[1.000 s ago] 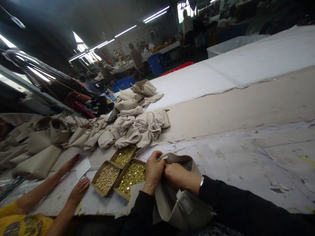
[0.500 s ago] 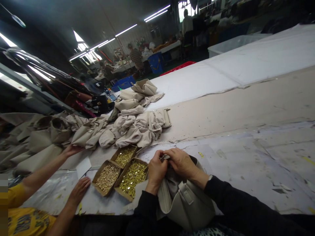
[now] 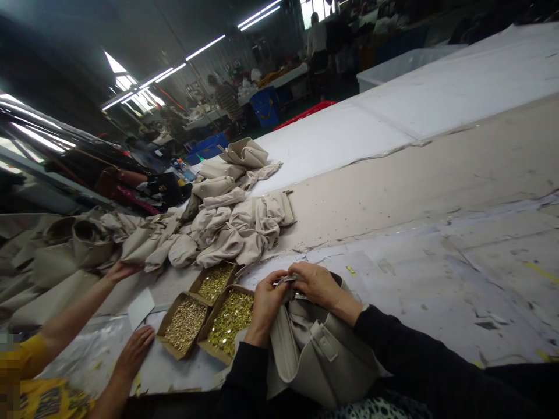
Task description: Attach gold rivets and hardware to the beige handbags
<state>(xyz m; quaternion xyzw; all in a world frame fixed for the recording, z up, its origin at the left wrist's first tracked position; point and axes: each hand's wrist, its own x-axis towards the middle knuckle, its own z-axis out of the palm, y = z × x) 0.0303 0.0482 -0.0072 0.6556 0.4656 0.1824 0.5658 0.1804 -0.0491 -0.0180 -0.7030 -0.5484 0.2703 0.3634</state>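
A beige handbag (image 3: pixel 323 366) leans at the table's near edge, its mouth turned up and grey lining showing. My left hand (image 3: pixel 268 299) pinches a bit of the bag's lining (image 3: pixel 287 280) above the opening. Opposite it, my right hand (image 3: pixel 321 288) has its fingers closed on the same fabric, and the two hands almost meet. What lies right between the fingertips is too small to make out. Just left of my hands stands a cardboard box of gold metal fittings (image 3: pixel 231 320), beside a box of small gold rivet-like pieces (image 3: pixel 186 323) and another box of gold pieces (image 3: pixel 213 281).
Beige bags and pouches (image 3: pixel 236 233) lie heaped beyond the boxes, more bags (image 3: pixel 61 262) at far left. A co-worker's hand (image 3: pixel 124 269) touches that pile; their other hand (image 3: pixel 137 346) rests by a white card (image 3: pixel 140 308). A clear plastic bin (image 3: pixel 393 70) stands behind the table.
The view has shifted slightly. My hands have drawn the lining fabric up a little between them, and more of it shows. The co-worker's hands stay about where they were.
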